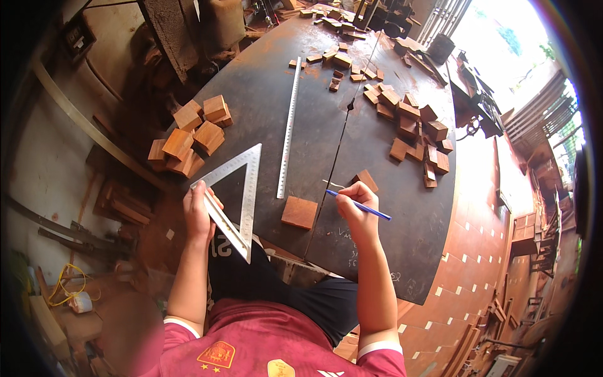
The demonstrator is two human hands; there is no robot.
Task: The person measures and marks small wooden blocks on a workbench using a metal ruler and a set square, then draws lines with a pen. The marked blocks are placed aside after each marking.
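My left hand (200, 215) is closed around one side of a silver triangular set square (250, 200), held up over the near left edge of the dark table. Between the fingers of my right hand (359, 210) is a blue pen (377, 213), its tip pointing left, above the table's seam. A flat square wood block (299, 212) lies on the table between my hands. Just beyond my right hand sits another wood block (364, 180), partly covered by the fingers. A long metal ruler (289, 129) lies lengthwise to the left of the seam.
A pile of wood blocks (188, 138) sits at the table's left edge. Many more blocks (408, 122) are scattered along the right side and far end of the dark table (251, 94). Chalk-like writing marks the near right surface. Tiled floor (449, 276) lies to the right.
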